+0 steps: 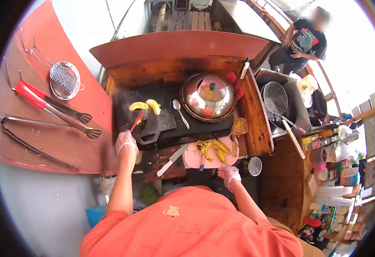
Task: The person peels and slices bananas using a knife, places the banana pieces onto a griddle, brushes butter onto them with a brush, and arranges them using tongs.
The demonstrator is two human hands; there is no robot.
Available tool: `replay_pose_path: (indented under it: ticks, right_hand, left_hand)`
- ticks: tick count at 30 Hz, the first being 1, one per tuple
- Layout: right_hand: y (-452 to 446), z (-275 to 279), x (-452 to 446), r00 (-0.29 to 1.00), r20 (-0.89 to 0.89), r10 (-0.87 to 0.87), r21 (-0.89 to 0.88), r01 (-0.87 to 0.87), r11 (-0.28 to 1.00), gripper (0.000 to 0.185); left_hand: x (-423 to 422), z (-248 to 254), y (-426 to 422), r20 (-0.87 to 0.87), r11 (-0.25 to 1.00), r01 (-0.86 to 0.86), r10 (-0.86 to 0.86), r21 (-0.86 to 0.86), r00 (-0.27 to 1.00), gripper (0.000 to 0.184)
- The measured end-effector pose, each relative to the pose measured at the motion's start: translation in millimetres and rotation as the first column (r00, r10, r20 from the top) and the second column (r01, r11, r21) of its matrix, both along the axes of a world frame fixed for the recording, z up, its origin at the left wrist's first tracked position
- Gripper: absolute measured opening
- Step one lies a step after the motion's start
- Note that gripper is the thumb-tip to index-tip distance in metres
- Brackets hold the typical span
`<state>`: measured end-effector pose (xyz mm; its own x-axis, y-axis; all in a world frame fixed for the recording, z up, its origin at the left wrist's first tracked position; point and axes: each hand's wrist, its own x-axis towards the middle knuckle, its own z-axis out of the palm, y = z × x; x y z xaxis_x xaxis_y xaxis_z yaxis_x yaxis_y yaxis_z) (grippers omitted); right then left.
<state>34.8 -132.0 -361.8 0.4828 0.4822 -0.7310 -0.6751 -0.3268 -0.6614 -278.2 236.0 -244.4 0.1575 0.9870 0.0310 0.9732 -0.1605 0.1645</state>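
Observation:
In a clear plastic glove, my left hand (126, 142) is closed round a thin red brush (137, 122), its tip beside the banana pieces. Two yellow banana pieces (138, 106) lie on the dark square griddle plate (164, 118). My right hand (229, 173), gloved too, rests at the near edge of the pink cutting board (191, 157); what its fingers hold, if anything, is too small to tell. On the board are banana peels (204, 148), yellow bananas (220, 154) and a small blue-handled knife (202, 163).
Right of the griddle are a spoon (181, 115) and a lidded pan (208, 96). A white-handled knife (172, 160) lies left of the board. Tongs (59, 109) and a grater (63, 78) hang at left. A seated person (303, 40) is at the upper right.

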Motion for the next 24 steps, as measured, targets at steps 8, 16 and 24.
replay_pose_path:
  ticks: [8, 16, 24]
  right_hand:
    - [-2.3, -1.4, 5.0, 0.997, 0.002, 0.073, 0.055, -0.073, 0.996, 0.03]
    - [7.9, 7.4, -2.8, 0.999, 0.025, 0.032, -0.052, -0.03, 0.998, 0.026]
    - [-0.4, 6.2, 2.0, 0.998, 0.054, 0.023, -0.05, -0.02, 0.999, 0.032]
  left_hand:
    - [21.1, -13.3, 32.8, 0.076, 0.997, 0.0, -0.006, 0.076, 0.997, 0.013]
    - [73.8, 10.2, 46.8, 0.712, 0.926, -0.161, 0.367, -0.342, 0.598, 0.032]
    - [47.7, 6.2, 35.7, 0.512, 0.982, -0.041, 0.132, -0.184, 0.849, 0.012]
